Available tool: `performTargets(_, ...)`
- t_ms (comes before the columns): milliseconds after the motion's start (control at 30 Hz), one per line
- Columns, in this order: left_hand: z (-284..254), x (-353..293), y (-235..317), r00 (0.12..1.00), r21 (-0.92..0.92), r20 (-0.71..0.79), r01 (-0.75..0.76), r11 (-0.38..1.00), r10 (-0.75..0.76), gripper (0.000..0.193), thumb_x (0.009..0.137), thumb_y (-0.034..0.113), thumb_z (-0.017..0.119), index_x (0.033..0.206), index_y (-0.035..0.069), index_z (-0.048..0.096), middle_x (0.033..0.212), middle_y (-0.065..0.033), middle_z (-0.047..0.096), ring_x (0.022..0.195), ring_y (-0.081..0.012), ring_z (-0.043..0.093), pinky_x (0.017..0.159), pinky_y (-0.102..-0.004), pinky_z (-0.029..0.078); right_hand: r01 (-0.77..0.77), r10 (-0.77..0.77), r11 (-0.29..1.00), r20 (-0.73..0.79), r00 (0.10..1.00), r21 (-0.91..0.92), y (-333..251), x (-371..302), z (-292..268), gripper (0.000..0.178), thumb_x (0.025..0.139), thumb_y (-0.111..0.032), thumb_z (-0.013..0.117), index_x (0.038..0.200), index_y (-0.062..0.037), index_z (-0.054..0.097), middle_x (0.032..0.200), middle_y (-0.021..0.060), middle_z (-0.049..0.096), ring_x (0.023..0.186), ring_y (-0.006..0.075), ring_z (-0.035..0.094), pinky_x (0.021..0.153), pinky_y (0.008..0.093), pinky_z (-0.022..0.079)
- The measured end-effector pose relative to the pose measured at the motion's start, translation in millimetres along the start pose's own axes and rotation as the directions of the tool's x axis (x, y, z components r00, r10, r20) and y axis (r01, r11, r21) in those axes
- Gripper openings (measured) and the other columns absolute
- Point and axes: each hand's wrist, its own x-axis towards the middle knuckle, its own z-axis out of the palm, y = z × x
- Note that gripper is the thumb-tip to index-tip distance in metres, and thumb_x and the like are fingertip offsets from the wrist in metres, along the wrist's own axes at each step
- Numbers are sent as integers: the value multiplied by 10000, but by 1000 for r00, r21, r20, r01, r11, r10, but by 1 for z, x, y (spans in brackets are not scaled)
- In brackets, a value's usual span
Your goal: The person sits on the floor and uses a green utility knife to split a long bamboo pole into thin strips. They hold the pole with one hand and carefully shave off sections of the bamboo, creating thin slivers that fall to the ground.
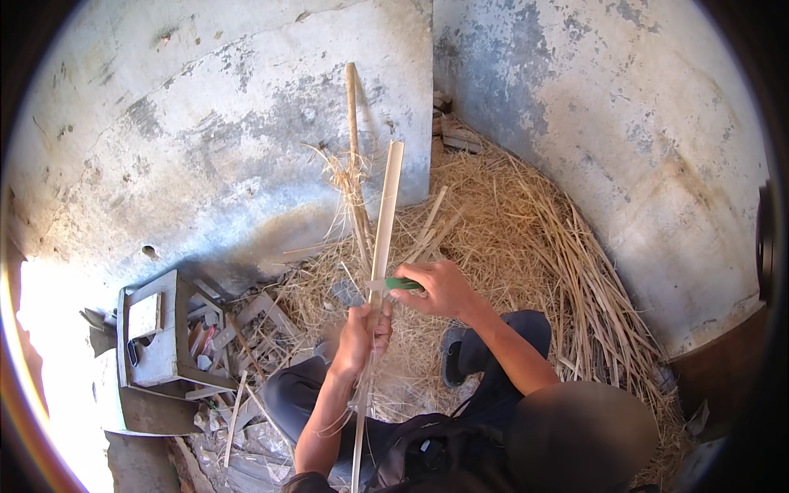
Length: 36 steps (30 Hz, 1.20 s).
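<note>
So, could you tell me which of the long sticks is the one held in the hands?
The pale flat strip: the left hand grips it and the right hand holds a green-handled knife against it. The round brown stick leans untouched on the wall.

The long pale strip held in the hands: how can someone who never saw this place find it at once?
Start at the heap of straw in the corner of the grey walls. In front of it, the left hand grips the flat pale strip, and the right hand presses a green-handled tool to it. Unlike the round brown stick beside it, it is flat, wide and whitish.
</note>
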Motion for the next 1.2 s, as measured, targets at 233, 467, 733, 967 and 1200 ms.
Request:
performTargets(233,2,0,-1,993,156,-56,-95,983,105,468,1095,393,216,1043,81,561,713,33,406,576,-93,364,521,-272,311,16,-16,1000,0,1000,-6,1,-2,6,312,945,-391,743,961,-79,741,789,73,747,589,228,703,535,349,541)
performTargets(467,2,2,-10,935,378,-136,-256,890,327,350,1099,271,301,1009,54,560,709,23,427,610,-84,377,558,-284,340,22,-24,999,-53,998,-39,0,0,7,296,922,-370,773,968,-77,768,819,65,765,597,220,710,538,336,553)
performTargets(733,8,2,-13,852,696,-153,-268,666,502,356,1082,231,335,958,-8,568,698,-123,551,623,-243,537,631,-416,444,9,-15,998,-107,994,-63,6,0,5,278,895,-354,791,977,-88,782,838,54,775,622,226,728,539,340,560)
performTargets(967,14,-2,-10,853,746,-152,-233,624,500,349,1086,227,350,1018,-28,579,695,-207,601,632,-385,612,633,-492,457,14,-21,998,-132,991,-59,5,1,1,252,899,-338,789,963,-94,774,849,46,772,623,214,727,537,339,559)
performTargets(1200,16,-3,-10,838,768,-109,-270,581,534,304,1093,218,368,1054,-16,557,696,-228,614,648,-443,626,643,-532,458,6,-17,996,-127,992,-87,5,2,-4,227,899,-316,790,960,-98,764,857,40,770,627,211,727,539,337,559)
